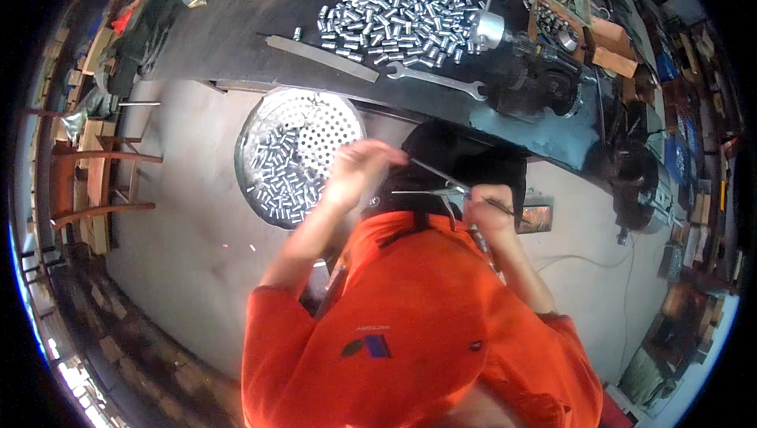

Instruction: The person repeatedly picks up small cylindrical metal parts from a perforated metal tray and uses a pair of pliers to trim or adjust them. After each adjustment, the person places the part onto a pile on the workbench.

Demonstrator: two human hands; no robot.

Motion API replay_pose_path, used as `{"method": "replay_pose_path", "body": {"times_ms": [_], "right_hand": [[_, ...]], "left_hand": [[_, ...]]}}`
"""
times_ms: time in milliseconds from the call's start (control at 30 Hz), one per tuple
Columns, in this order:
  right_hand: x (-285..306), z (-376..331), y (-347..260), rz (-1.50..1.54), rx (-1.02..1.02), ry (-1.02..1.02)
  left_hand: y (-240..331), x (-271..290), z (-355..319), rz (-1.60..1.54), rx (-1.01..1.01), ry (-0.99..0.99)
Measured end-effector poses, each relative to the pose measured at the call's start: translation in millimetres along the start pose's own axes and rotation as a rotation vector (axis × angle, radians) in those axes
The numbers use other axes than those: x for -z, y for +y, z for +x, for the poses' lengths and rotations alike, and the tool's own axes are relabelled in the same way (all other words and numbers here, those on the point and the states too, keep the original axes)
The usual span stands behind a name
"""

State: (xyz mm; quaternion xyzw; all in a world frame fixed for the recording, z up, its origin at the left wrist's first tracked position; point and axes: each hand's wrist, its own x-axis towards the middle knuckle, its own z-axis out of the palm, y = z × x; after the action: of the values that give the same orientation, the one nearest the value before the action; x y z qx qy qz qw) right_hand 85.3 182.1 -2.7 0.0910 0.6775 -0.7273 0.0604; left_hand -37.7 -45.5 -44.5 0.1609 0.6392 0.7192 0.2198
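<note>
My right hand [490,209] is closed around a thin dark metal rod [438,172], which slants up to the left and pokes out past the fist. The rod's far end meets the pinched fingertips of my left hand [367,161]; whether they hold the rod or a small part on it is hidden by fingers and blur. Below the rod, beside my right hand, is a silver tool with a thin nozzle [453,196], much like an air blow gun. Left of my left hand stands a round perforated metal basket [335,117], partly filled with small shiny metal cylinders [276,176].
On the dark workbench [213,42] ahead lie a big pile of metal cylinders [402,14], an open-ended wrench [438,81] and a flat metal bar [322,57]. A machine [544,73] with a chuck stands at right. A wooden chair [98,180] is at left; a cable [583,257] crosses the floor.
</note>
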Motion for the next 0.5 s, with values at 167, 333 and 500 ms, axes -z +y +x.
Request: {"method": "replay_pose_path", "body": {"times_ms": [167,333,500], "right_hand": [[-1,0,3,-0.007,-0.030,-0.027],[-7,0,6,-0.035,-0.032,-0.052],[-6,-1,3,-0.074,-0.051,-0.038]], "left_hand": [[-104,159,-41,0.906,0.122,0.323],[-152,179,-78,1.104,0.682,0.329],[-164,151,-72,1.268,0.671,0.345]]}}
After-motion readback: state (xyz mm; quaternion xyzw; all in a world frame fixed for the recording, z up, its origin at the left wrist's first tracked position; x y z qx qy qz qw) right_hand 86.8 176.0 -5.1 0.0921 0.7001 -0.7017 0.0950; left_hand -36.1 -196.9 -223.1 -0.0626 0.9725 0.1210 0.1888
